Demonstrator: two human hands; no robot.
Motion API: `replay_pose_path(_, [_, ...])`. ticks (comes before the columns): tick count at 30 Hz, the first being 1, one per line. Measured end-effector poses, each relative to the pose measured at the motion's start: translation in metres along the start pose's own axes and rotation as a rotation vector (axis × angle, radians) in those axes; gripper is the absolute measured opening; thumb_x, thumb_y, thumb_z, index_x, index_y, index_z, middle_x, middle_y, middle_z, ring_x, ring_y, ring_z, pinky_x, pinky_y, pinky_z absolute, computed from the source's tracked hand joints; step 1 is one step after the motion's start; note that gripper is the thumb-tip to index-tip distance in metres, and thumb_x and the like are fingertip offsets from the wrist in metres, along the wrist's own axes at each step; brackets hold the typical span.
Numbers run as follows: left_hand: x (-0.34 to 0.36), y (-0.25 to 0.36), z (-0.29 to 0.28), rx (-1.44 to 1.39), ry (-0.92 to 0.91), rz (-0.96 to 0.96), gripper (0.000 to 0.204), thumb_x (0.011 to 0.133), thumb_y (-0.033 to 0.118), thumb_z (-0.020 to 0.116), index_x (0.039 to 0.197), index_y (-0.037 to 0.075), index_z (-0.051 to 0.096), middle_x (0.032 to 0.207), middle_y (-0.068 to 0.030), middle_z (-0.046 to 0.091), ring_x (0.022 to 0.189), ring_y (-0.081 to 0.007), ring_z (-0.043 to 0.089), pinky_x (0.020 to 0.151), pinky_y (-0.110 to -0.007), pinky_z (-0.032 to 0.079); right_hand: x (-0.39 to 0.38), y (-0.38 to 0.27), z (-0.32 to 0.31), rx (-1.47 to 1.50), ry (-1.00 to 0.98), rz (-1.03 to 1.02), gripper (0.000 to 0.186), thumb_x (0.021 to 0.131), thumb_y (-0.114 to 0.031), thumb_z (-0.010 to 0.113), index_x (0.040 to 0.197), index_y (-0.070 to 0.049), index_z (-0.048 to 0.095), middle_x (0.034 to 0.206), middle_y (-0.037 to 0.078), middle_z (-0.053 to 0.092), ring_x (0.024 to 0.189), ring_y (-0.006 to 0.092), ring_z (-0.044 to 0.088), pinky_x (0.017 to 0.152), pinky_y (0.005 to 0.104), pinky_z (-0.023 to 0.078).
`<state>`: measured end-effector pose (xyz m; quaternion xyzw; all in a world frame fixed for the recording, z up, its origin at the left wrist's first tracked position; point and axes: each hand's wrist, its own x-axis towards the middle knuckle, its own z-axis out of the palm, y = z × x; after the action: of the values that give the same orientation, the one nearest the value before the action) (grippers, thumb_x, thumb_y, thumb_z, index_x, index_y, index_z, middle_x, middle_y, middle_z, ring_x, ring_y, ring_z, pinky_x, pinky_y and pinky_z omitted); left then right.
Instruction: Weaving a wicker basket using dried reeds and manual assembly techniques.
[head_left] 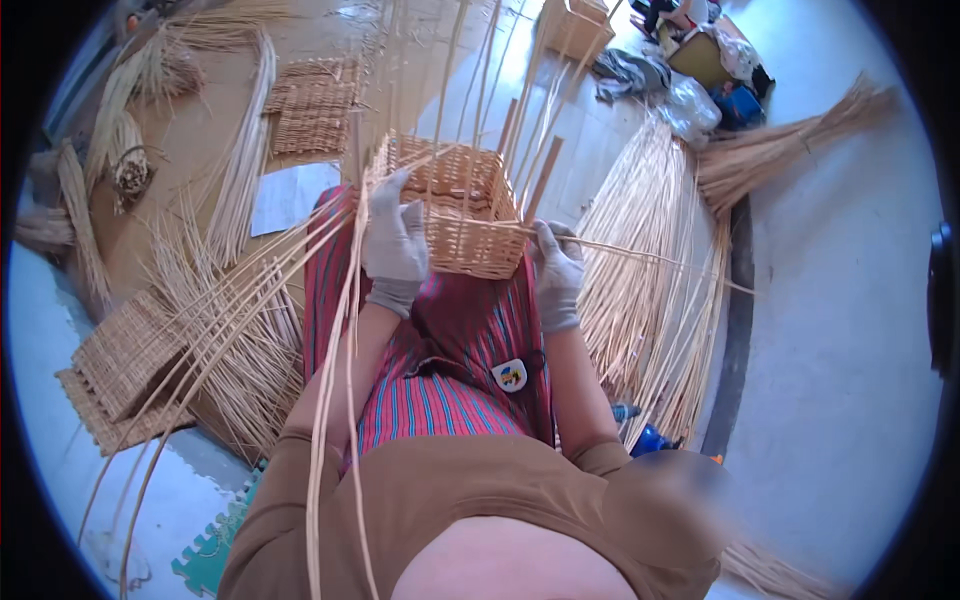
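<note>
From the wearer's head, a single round fisheye view looks steeply down and slightly forward, over the brown shirt (pixel 460 475) at close range to the wicker basket (pixel 475 250) above the lap, with the floor (pixel 820 300) farther off.

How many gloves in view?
2: one glove on the left hand, at the left side of the woven basket; one on the right hand, by its right corner. Others could be hidden.

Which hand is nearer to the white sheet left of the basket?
Left. The left hand is at the left side of the basket, to the right of the white sheet; the right hand is farther right, by the basket's opposite side.
</note>
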<state>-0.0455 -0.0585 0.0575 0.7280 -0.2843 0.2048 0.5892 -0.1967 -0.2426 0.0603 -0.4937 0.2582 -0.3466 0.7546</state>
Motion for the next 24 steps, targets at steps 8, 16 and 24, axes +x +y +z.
replay_pose_path(8, [0.023, 0.027, 0.030, 0.119, -0.859, -0.702, 0.049, 0.103, 0.051, 0.046, 0.101, 0.007, 0.067, 0.076, -0.0115, 0.072, 0.063, -0.0210, 0.073, 0.068, -0.038, 0.055, 0.040, -0.039, 0.103, -0.877, -0.154, -0.747, 0.037, 0.098, -0.009, 0.059, 0.134, -0.002, 0.052, 0.112, 0.014, 0.069, 0.098, 0.0219, 0.070, 0.087, 0.0330, 0.054])
replay_pose_path(16, [0.025, 0.015, 0.041, 0.114, -0.799, -0.623, 0.046, 0.094, 0.055, 0.061, 0.093, 0.010, 0.072, 0.079, -0.0112, 0.073, 0.079, -0.0258, 0.073, 0.075, -0.042, 0.053, -0.010, -0.007, -0.015, -0.211, 0.150, -0.022, 0.028, 0.105, -0.015, 0.051, 0.130, -0.002, 0.053, 0.093, 0.010, 0.071, 0.075, 0.0163, 0.067, 0.071, 0.0277, 0.054])
replay_pose_path(24, [-0.049, -0.004, -0.027, -0.557, -0.172, -0.613, 0.030, 0.094, 0.015, 0.073, 0.120, 0.003, 0.062, 0.102, -0.0087, 0.067, 0.085, -0.0155, 0.069, 0.071, -0.029, 0.058, 0.039, -0.020, 0.069, -1.585, -0.307, -0.042, 0.038, 0.104, -0.037, 0.045, 0.118, -0.010, 0.067, 0.101, 0.025, 0.070, 0.096, 0.0453, 0.067, 0.085, 0.0544, 0.053])
